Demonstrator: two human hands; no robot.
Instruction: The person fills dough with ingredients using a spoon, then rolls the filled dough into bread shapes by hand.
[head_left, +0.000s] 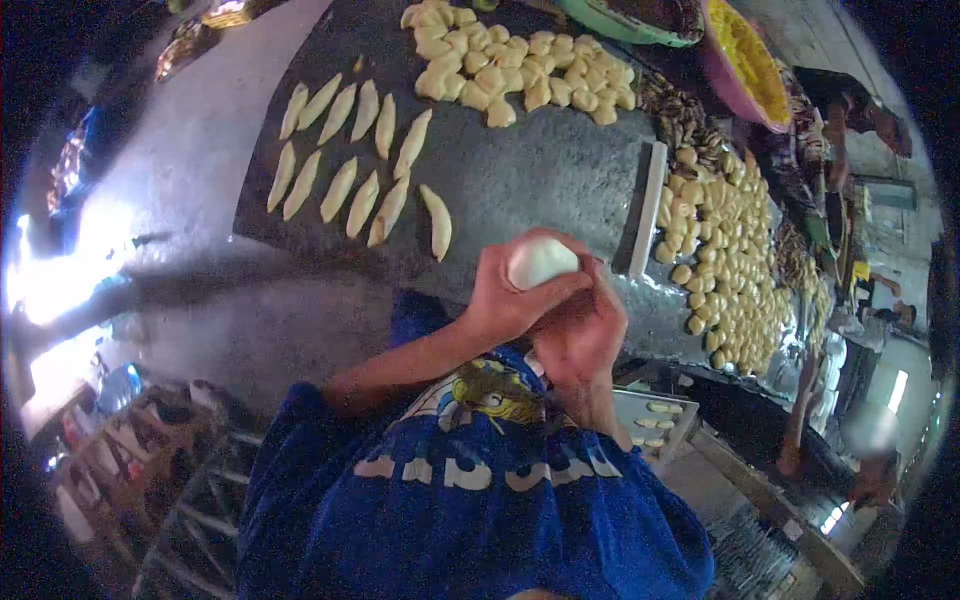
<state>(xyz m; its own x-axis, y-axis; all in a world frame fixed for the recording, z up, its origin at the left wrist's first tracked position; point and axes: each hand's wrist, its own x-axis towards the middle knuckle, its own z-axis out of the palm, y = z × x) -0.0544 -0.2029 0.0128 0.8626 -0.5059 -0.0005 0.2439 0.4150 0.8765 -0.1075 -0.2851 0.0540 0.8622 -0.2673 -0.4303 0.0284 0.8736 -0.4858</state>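
Note:
Both my hands are closed around one pale, smooth piece of dough (pixel 543 264), held in front of my chest near the table's edge. My left hand (pixel 500 290) cups it from one side, and my right hand (pixel 585 330) wraps it from the other, the fingers partly overlapping. Just beyond my hands, a curved, tapered dough roll (pixel 437 222) lies on the dark worktop (pixel 540 165). Two rows of similar long dough rolls (pixel 340 190) are laid out to its left. What the dough contains, if anything, is hidden by my fingers.
A pile of dough pieces (pixel 490 70) lies at the back. Many small dough balls (pixel 735 260) spread at the right, beyond a pale wooden bar (pixel 648 210). A pink basin with yellow filling (pixel 750 60) and a green basin (pixel 640 28) stand behind. A tray (pixel 670 408) sits below right.

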